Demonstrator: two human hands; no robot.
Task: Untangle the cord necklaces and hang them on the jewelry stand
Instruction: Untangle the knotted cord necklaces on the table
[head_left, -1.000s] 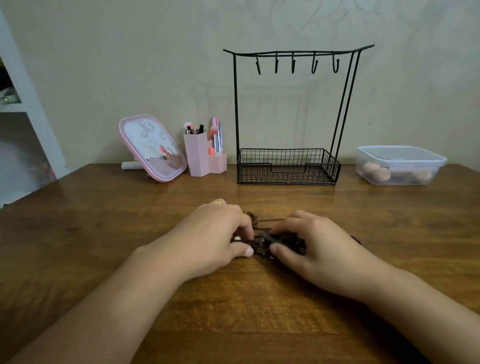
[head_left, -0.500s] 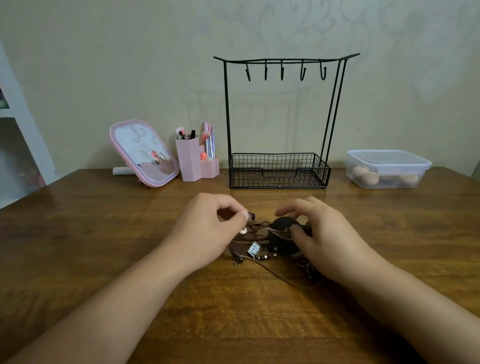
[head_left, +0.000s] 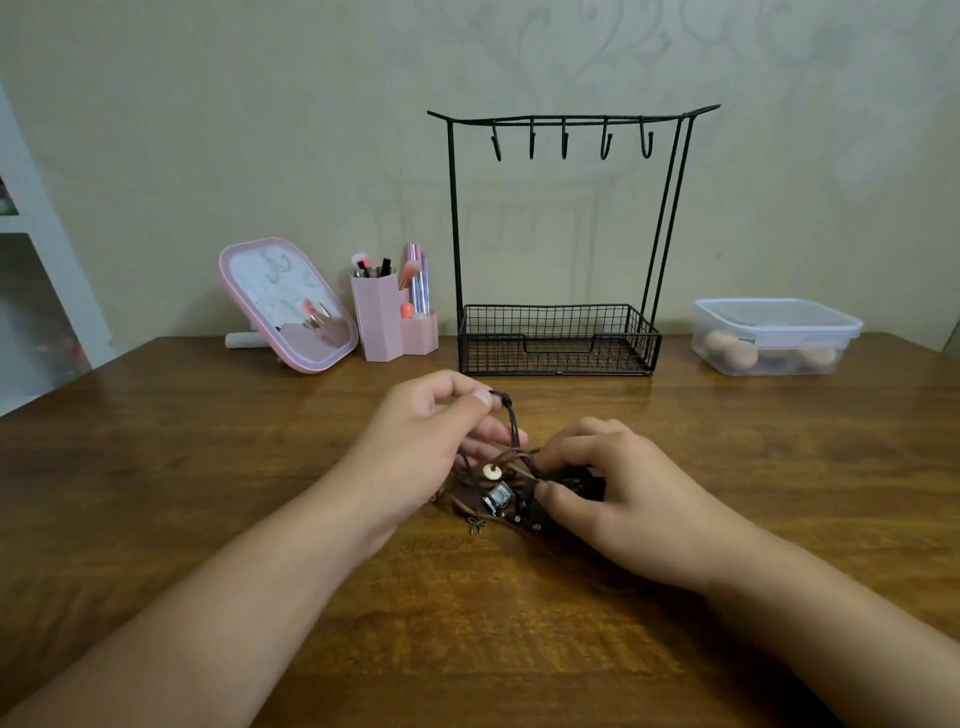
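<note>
A tangle of brown and black cord necklaces (head_left: 506, 488) lies on the wooden table (head_left: 208, 467), with a white ring bead, a small metal pendant and a tiny bow charm showing. My left hand (head_left: 431, 441) pinches one cord end with a knot and lifts it above the pile. My right hand (head_left: 613, 493) grips the dark part of the tangle, thumb and fingers curled round it. The black wire jewelry stand (head_left: 558, 249) stands behind, its several hooks bare and its basket base showing nothing inside.
A pink tilted mirror (head_left: 288, 306) and a pink holder (head_left: 387, 322) with brushes and lipsticks stand left of the stand. A clear lidded box (head_left: 776, 335) with beige sponges sits at the back right. A white shelf unit (head_left: 36, 249) is at the far left.
My left hand has risen from the pile, pulling a knotted cord end upward. The tangle has loosened, so the beads and the pendant now show. My right hand stays gripping the dark part.
</note>
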